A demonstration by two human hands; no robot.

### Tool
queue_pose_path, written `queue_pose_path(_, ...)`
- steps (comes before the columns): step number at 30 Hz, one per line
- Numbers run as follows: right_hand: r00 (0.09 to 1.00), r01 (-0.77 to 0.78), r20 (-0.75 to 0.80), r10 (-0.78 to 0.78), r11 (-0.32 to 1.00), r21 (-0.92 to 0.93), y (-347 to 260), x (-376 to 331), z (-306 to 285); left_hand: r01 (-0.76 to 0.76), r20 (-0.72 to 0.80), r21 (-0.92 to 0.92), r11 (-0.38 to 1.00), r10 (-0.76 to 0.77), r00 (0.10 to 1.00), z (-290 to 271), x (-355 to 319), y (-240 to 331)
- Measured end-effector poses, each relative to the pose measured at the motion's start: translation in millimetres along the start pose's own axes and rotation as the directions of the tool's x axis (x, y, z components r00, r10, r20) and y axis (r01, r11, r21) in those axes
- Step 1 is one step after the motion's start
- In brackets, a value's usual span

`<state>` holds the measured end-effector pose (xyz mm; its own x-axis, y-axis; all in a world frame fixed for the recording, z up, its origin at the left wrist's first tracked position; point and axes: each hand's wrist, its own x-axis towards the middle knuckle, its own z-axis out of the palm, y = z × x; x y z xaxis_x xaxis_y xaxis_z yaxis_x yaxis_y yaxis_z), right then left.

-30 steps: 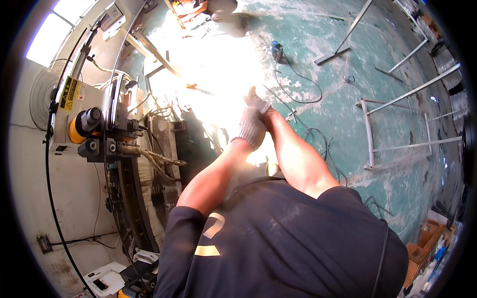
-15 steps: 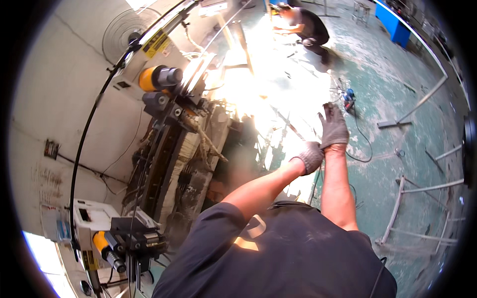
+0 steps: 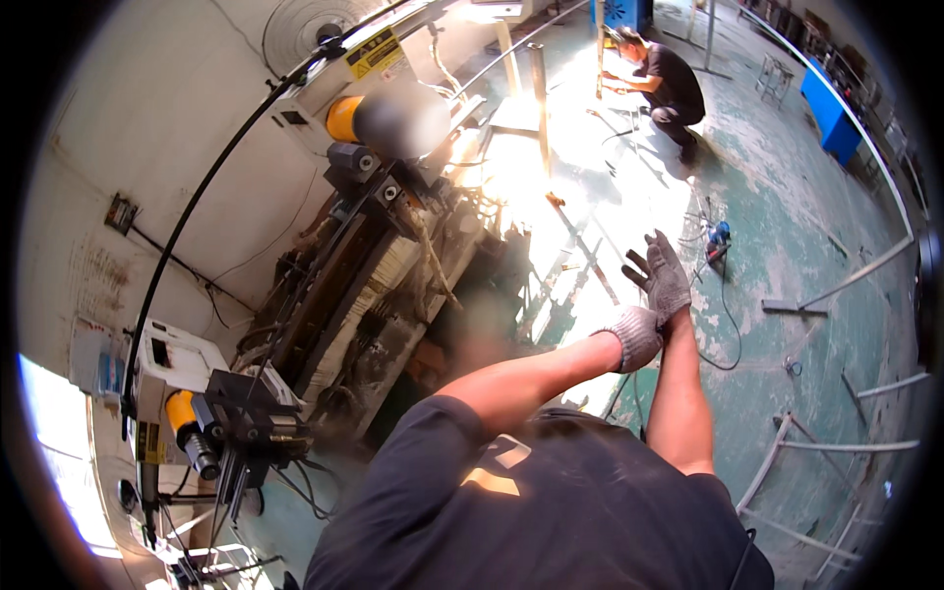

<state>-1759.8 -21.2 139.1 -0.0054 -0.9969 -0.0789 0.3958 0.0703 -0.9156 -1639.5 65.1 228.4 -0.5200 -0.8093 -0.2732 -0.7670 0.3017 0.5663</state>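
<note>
Overhead, a yellow triangular warning label [image 3: 372, 54] sits far from both gloved hands [image 3: 654, 295].

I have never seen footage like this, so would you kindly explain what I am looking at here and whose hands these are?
This is one view from a fisheye camera worn on a person's head, looking down, so straight edges bend. The two bare forearms rising from the dark shirt are the wearer's own. Both hands wear grey work gloves: the left hand grips the right wrist, and the right hand is spread open, holding nothing. To the left stands a long machine with yellow motors. The green floor carries metal bars and a small blue power tool. Another person crouches further off.
</note>
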Motion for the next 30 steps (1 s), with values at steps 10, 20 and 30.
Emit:
queue_pose_path(10,0.997,0.014,0.072,0.007,0.956,-0.292,-61,43,193,0.135,-0.23,-0.737,0.662,-0.435,0.871,-113,-141,-101)
queue_pose_path(20,0.456,0.178,0.877,-0.153,0.981,0.079,-124,136,496,-0.418,-0.416,-0.904,0.093,-0.425,0.804,-149,-303,-257)
queue_pose_path(30,0.501,0.833,0.842,-0.203,-0.151,-0.532,-132,249,789,-0.642,-0.523,-0.689,-0.336,-0.383,0.762,-166,-346,-298)
